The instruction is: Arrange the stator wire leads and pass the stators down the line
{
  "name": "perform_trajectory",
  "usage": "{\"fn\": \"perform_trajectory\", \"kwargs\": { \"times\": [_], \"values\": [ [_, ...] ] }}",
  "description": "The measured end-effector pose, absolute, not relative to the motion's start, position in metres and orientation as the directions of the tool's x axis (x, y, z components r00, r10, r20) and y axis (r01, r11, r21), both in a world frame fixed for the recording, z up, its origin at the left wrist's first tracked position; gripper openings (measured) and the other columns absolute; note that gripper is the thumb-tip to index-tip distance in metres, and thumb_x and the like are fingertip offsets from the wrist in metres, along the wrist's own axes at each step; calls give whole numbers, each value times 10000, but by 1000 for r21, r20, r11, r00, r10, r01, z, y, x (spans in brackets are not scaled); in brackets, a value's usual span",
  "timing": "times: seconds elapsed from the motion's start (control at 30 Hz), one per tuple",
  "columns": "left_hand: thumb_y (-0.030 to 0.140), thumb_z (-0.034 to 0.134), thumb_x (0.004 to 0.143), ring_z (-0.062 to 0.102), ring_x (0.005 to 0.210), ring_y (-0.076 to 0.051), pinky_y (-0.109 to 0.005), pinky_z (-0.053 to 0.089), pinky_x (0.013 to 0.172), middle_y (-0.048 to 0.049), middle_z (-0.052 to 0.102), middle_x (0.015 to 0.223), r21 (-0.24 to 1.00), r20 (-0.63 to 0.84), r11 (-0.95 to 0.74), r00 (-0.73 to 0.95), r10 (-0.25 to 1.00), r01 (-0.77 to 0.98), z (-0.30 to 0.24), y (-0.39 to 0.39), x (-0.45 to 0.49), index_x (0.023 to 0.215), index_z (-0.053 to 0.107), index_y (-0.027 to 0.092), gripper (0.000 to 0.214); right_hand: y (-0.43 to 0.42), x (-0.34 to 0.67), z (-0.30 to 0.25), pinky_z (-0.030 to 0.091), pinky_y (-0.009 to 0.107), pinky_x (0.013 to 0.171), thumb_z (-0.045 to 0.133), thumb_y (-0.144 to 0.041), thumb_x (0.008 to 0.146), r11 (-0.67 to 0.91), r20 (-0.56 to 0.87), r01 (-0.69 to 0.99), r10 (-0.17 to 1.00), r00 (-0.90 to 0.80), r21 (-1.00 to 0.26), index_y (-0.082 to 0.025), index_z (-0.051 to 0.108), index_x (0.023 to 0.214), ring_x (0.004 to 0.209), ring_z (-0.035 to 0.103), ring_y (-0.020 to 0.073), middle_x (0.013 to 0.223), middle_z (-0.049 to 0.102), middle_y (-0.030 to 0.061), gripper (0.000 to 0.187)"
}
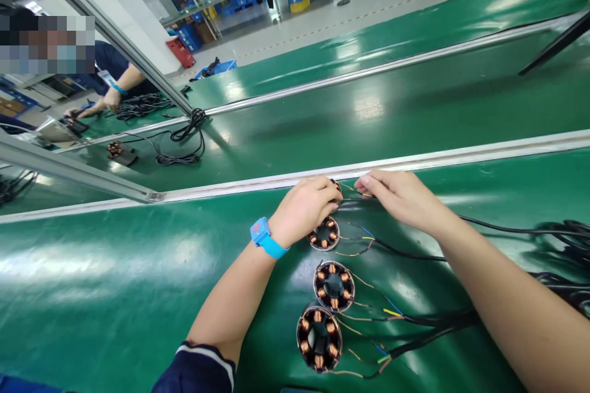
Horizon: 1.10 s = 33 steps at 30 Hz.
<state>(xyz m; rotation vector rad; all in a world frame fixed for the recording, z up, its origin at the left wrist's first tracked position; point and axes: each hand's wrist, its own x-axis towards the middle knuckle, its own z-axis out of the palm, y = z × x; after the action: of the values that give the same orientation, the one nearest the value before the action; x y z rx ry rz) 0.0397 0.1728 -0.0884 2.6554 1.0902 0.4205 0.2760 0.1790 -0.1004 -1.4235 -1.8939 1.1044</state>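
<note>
My left hand [308,206], with a blue wrist strap [268,237], has its fingers closed round a motor stator [337,185], mostly hidden beneath them. To the right of it, my right hand [399,193] pinches the thin coloured wires [365,195] at the end of a black cable. Closer to me a row of similar copper-wound stators lies on the green mat: one stator [325,233] just below my left hand, a second stator [334,286], and the nearest stator [319,339]. Thin copper leads run from each to blue and yellow-green wires of black cables [410,254].
Coiled black cables [569,239] lie at the right edge. A white metal rail [258,181] runs behind my hands. Beyond it are a bundle of black cable [184,141] and another stator [115,149]. A co-worker's hand [112,98] handles cables at upper left.
</note>
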Motion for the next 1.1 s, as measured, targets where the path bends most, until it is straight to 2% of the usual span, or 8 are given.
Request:
{"fn": "perform_trajectory", "kwargs": {
  "times": [0.13, 0.3, 0.43, 0.53, 0.77, 0.9, 1.0, 1.1],
  "values": [
    [123, 655, 985, 606, 999, -195, -316, 470, 899, -33, 634, 1078, 378, 153, -726, 735, 661, 575, -94, 178, 34, 1064, 718, 203, 128, 180, 269, -110, 350, 261, 554, 576, -749, 823, -109, -229, 323, 904, -362, -940, -155, 654, 814, 560, 462, 120, 625, 577, 25, 599],
    [129, 680, 968, 598, 968, -184, -288, 466, 875, -34, 608, 1049, 459, 145, -725, 762, 631, 513, -94, 183, 26, 1038, 745, 217, 130, 178, 263, -111, 159, 237, 492, 798, -547, 630, -373, -350, -42, 899, -261, -927, -171, 564, 812, 539, 321, 62, 703, 534, -1, 479],
    [180, 668, 991, 589, 936, -180, -282, 478, 862, -49, 600, 1075, 598, 142, -646, 730, 668, 475, -89, 182, 27, 1205, 623, 167, 219, 178, 262, -110, 155, 234, 502, 816, -497, 592, -429, -405, -42, 876, -261, -902, -165, 561, 854, 504, 303, 44, 703, 601, 26, 494],
    [225, 573, 1046, 578, 942, -182, -291, 476, 878, -54, 565, 1090, 595, 123, -647, 742, 659, 477, -87, 183, 32, 1300, 585, 197, 255, 177, 266, -108, 159, 230, 501, 813, -543, 620, -420, -401, 19, 849, -344, -907, -159, 556, 849, 502, 319, 42, 697, 619, 32, 515],
    [288, 501, 1071, 511, 806, -160, -281, 462, 771, -37, 420, 1019, 409, 90, -673, 707, 701, 616, -92, 182, 36, 1116, 680, 211, 200, 176, 270, -106, 238, 207, 526, 739, -526, 721, -370, -381, 105, 843, -380, -923, -179, 552, 1129, 577, 420, 85, 728, 656, 36, 567],
    [249, 535, 1057, 546, 879, -175, -282, 486, 815, -48, 454, 1032, 423, 132, -677, 698, 703, 602, -88, 178, 32, 1090, 689, 199, 164, 174, 278, -104, 323, 204, 540, 696, -530, 785, -340, -372, 150, 829, -418, -928, -204, 519, 1103, 589, 456, 94, 780, 676, 30, 488],
    [240, 579, 1050, 580, 1021, -188, -288, 485, 948, -62, 540, 1083, 459, 304, -679, 617, 726, 573, -68, 172, 20, 1149, 681, 185, 153, 174, 295, -96, 524, 296, 796, 689, -613, 835, -162, -232, 198, 884, -406, -967, -217, 560, 1097, 903, 645, 186, 1017, 714, 72, 491],
    [224, 598, 1044, 594, 1039, -183, -275, 477, 962, -58, 607, 1090, 421, 459, -649, 468, 755, 633, -35, 159, -5, 1195, 664, 171, 173, 168, 321, -87, 512, 395, 1025, 621, -677, 895, 72, -46, 334, 941, -335, -940, -253, 621, 1087, 1171, 621, 256, 1197, 685, 74, 465]
  ]
}}
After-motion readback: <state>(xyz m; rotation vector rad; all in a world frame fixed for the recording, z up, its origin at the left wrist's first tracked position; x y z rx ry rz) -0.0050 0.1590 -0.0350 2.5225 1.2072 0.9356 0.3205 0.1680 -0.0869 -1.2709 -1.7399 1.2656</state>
